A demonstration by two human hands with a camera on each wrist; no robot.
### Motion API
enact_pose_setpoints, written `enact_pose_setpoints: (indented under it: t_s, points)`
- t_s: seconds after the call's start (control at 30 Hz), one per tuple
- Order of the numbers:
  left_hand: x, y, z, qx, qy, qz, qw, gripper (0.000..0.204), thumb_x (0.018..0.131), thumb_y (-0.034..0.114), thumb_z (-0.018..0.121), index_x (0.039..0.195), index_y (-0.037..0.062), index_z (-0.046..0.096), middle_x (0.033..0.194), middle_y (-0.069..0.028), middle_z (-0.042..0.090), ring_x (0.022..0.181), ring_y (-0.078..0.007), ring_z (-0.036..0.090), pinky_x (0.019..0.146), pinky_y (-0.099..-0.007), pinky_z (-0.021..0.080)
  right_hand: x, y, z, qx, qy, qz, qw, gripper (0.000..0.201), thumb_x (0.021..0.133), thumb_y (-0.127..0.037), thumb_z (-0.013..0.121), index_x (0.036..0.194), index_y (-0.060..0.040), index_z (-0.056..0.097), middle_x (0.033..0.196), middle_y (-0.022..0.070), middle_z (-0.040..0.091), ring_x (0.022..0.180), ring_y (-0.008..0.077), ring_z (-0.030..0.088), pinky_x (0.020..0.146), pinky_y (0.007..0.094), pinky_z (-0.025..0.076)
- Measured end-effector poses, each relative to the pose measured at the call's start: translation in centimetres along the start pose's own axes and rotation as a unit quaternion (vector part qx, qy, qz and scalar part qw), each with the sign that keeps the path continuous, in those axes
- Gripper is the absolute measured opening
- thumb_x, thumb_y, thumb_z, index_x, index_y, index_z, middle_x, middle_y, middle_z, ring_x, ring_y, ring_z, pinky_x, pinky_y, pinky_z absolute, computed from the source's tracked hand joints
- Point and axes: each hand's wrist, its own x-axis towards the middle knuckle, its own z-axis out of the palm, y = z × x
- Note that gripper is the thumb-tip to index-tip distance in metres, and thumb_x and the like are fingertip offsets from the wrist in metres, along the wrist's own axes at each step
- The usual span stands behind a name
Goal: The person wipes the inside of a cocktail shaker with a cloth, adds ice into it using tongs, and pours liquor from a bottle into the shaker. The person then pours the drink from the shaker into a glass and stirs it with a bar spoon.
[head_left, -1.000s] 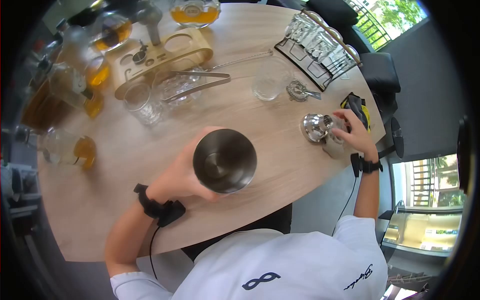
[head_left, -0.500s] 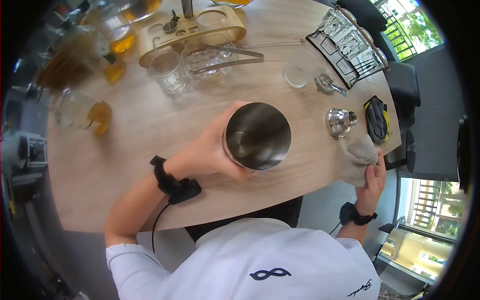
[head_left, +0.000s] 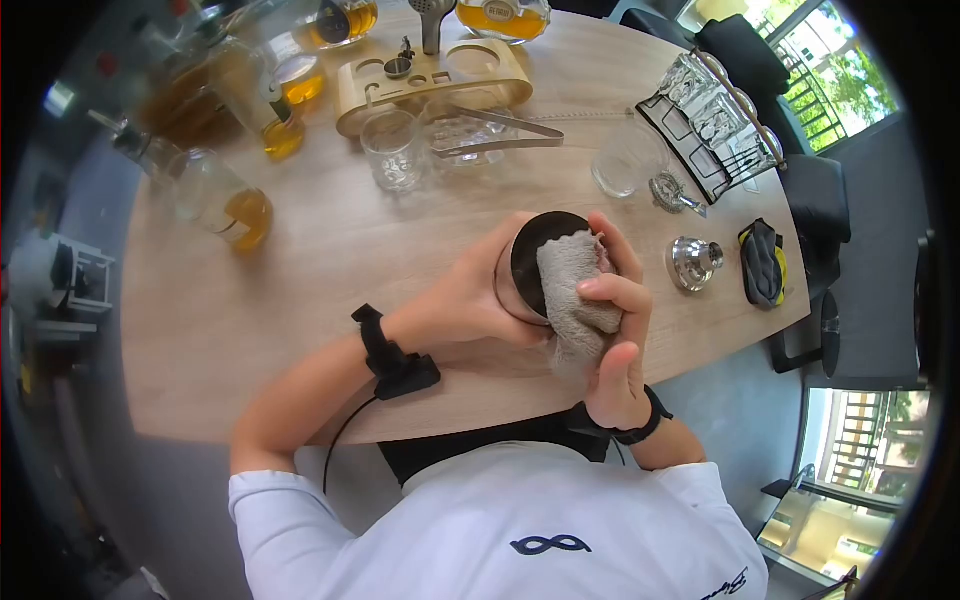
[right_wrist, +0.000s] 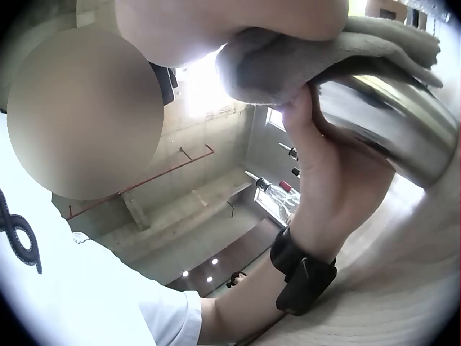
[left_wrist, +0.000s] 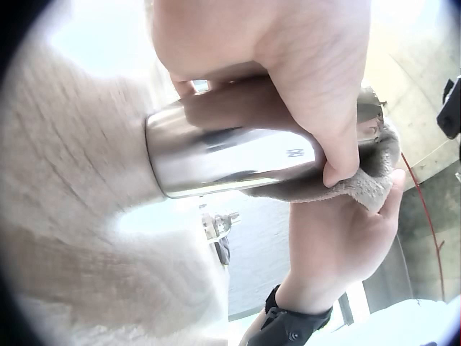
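Observation:
My left hand (head_left: pixel 470 290) grips a steel shaker tin (left_wrist: pixel 230 162) around its side, thumb and fingers wrapped about it. In the head view the tin's dark mouth (head_left: pixel 526 268) faces up toward the camera. A grey cloth (head_left: pixel 575 305) covers the right part of that mouth and hangs over the rim, held in my right hand (head_left: pixel 630 300). In the right wrist view the cloth (right_wrist: pixel 266 68) drapes over the rim beside my left thumb. The metal shaker top (head_left: pixel 690 263) stands on the table to the right.
A strainer (head_left: pixel 672 193) and a glass (head_left: pixel 613 175) are beyond the shaker top, near a glass rack (head_left: pixel 715 125). Tongs (head_left: pixel 510 130) lie across a glass bowl, before a wooden stand (head_left: pixel 432 85). Bottles (head_left: pixel 245 215) stand left. A grey-yellow folded item (head_left: pixel 763 265) lies far right.
My right hand reached past the shaker top, picked up the grey cloth from the table's right side and brought it left onto the tin's mouth. My left hand has kept its grip on the tin.

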Motion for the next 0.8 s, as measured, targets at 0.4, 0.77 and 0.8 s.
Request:
enact_pose_setpoints:
  t_s: [0.4, 0.77, 0.8]
  points:
    - [-0.4, -1.1, 1.7, 0.049, 0.098, 0.085, 0.990, 0.080, 0.066, 0.009, 0.087, 0.137, 0.0093, 0.049, 0.121, -0.0142, 0.063, 0.112, -0.0314, 0.064, 0.096, -0.0394, 0.051, 1.1, -0.9, 1.7, -0.486, -0.035, -0.148, 0.860, 0.032, 0.103, -0.032, 0.059, 0.121, -0.0055, 0.061, 0.125, 0.0130, 0.062, 0.118, 0.0344, 0.059, 0.103, 0.0523, 0.043]
    - [-1.1, -0.1, 2.4, 0.117, 0.184, 0.067, 0.974, 0.090, 0.067, 0.016, 0.084, 0.146, 0.0102, 0.041, 0.132, -0.0146, 0.055, 0.118, -0.0388, 0.052, 0.099, -0.0452, 0.045, 2.3, -1.2, -0.6, -0.463, -0.087, -0.120, 0.874, 0.024, 0.094, -0.024, 0.070, 0.104, -0.0050, 0.059, 0.108, 0.0108, 0.061, 0.098, 0.0333, 0.055, 0.096, 0.0533, 0.044]
    - [-0.8, 0.5, 1.9, 0.063, 0.171, 0.070, 0.981, 0.092, 0.066, 0.017, 0.085, 0.146, 0.0099, 0.040, 0.132, -0.0136, 0.054, 0.116, -0.0382, 0.051, 0.099, -0.0448, 0.045, 2.2, -1.1, -1.1, -0.464, -0.086, -0.118, 0.874, 0.024, 0.094, -0.024, 0.070, 0.104, -0.0050, 0.059, 0.108, 0.0108, 0.061, 0.098, 0.0333, 0.055, 0.096, 0.0533, 0.044]
